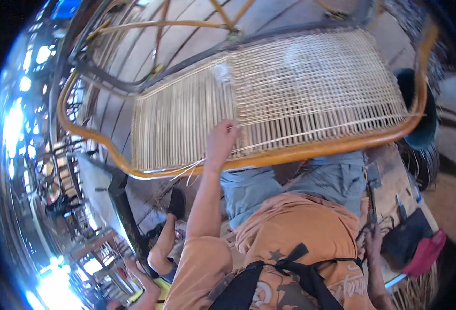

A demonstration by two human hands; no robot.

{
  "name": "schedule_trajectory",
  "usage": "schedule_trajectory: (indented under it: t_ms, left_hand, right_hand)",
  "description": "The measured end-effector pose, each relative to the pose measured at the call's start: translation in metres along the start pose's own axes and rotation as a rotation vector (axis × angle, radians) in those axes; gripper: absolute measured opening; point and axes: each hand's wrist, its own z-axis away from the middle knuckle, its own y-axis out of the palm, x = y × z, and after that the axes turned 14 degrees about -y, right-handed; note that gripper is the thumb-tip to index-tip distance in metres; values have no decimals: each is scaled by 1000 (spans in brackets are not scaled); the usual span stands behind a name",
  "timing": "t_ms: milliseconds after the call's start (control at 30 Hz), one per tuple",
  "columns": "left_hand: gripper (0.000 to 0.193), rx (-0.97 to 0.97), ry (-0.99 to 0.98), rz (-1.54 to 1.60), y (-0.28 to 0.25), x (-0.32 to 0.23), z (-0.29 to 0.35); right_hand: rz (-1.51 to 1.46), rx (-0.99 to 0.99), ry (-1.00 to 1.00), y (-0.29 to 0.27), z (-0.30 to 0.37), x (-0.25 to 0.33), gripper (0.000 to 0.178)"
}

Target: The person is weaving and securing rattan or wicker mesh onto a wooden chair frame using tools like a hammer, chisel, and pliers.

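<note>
A rattan furniture frame (310, 155) with a woven cane panel (316, 77) lies across my lap. On the right side the panel is cross-woven; its left side has only lengthwise strands (171, 124). My left hand (223, 139) is closed in a pinch at the border between the two, on a pale cane strand that runs off to the right. Loose strand ends (189, 168) hang over the front rail by my left wrist. Low at my right side, my right hand (374, 242) is wrapped round the handle of a hammer-like tool (373, 178) with a dark square head.
A board (391, 175) at my right carries a small knife-like tool (401, 206), a dark cloth (406, 235) and a red cloth (427, 253). A dark green bucket (422, 116) stands beyond the frame's right end. Another person's leg (163, 248) shows at lower left.
</note>
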Motion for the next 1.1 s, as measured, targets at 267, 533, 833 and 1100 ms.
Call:
schedule_trajectory:
  t_ms: [267,533,833,1100]
  left_hand:
    - [21,23,-63,40,-17,-11,8]
    - [13,-102,18,83,-6,3,5]
    - [8,-31,-7,174,-15,0,10]
    - [9,-21,-20,242,-15,0,8]
  right_hand:
    - [-424,13,72,-89,-94,148,34]
    - [-770,234,-4,-31,-134,222,33]
    - [-471,992,0,55,-234,387,38]
    - [-187,1307,-55,119,-278,440,44]
